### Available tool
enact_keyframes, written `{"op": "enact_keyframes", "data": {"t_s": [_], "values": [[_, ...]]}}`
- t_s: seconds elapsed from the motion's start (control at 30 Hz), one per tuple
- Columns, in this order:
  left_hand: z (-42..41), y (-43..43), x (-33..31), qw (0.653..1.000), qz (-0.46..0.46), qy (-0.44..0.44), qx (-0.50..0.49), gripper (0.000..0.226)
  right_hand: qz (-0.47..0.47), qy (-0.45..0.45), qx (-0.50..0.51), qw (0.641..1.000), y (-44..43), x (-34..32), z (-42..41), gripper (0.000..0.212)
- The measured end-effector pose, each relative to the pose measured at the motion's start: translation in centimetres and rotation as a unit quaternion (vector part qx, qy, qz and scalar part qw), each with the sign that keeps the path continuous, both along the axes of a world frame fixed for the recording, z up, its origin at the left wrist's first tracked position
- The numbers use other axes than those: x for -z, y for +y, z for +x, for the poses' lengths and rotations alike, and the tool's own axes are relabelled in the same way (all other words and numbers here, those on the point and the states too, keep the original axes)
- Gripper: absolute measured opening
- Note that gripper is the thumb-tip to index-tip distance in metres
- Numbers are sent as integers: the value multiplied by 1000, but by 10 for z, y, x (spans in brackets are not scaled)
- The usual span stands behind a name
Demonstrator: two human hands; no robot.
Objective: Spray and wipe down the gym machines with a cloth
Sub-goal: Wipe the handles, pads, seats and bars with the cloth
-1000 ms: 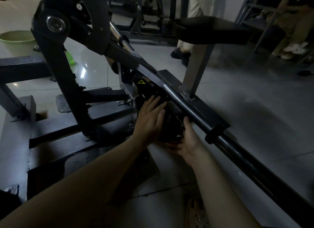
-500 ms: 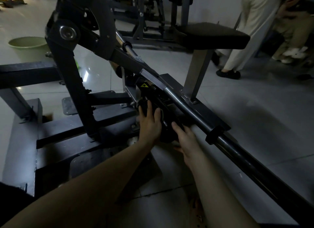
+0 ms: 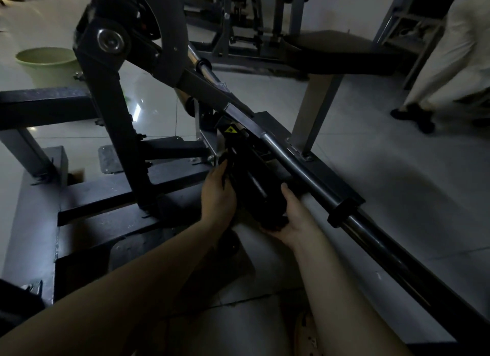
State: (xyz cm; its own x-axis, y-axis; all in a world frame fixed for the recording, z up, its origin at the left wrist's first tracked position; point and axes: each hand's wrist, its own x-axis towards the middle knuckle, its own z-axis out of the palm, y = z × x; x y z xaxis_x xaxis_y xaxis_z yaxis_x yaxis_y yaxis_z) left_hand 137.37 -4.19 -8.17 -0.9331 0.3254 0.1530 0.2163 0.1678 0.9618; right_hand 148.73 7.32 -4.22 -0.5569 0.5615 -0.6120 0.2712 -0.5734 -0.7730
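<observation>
A dark gym machine (image 3: 114, 122) fills the view, with a long steel bar (image 3: 297, 159) running down to the right. Under the bar sits a black block-shaped part (image 3: 252, 180) with a yellow warning sticker above it. My left hand (image 3: 217, 196) grips the part's left side, fingers curled round its edge. My right hand (image 3: 294, 220) cups its lower end, thumb up against it. A dark rumpled cloth (image 3: 273, 223) seems to lie in that palm, though it is too dim to be sure. No spray bottle is in view.
A green basin (image 3: 45, 63) stands on the tiled floor at the far left. A padded black seat (image 3: 342, 53) on a grey post is behind the bar. A person in light trousers (image 3: 448, 61) walks at the right edge. More machines stand at the back.
My left hand slid to the part's left side and curled round it. My right hand dropped to the lower end and cupped it. The person at the right walked further right.
</observation>
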Motion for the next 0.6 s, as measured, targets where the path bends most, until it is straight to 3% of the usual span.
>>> {"op": "enact_keyframes", "data": {"t_s": [0.07,0.2,0.37,0.53,0.6], "values": [[-6,4,-8,1000,-15,26,-4,42,-55,12,-16,998,6,0,3,35],[-29,13,-9,987,-93,107,70,44,-104,41,-23,993,10,4,3,36],[-23,30,1,982,-106,119,101,46,-79,14,-54,995,17,12,2,42],[19,28,0,919,-158,305,192,49,-64,-6,-79,995,23,8,3,46],[16,20,-3,896,-177,337,229,51,-64,-2,-82,995,23,6,4,47]]}}
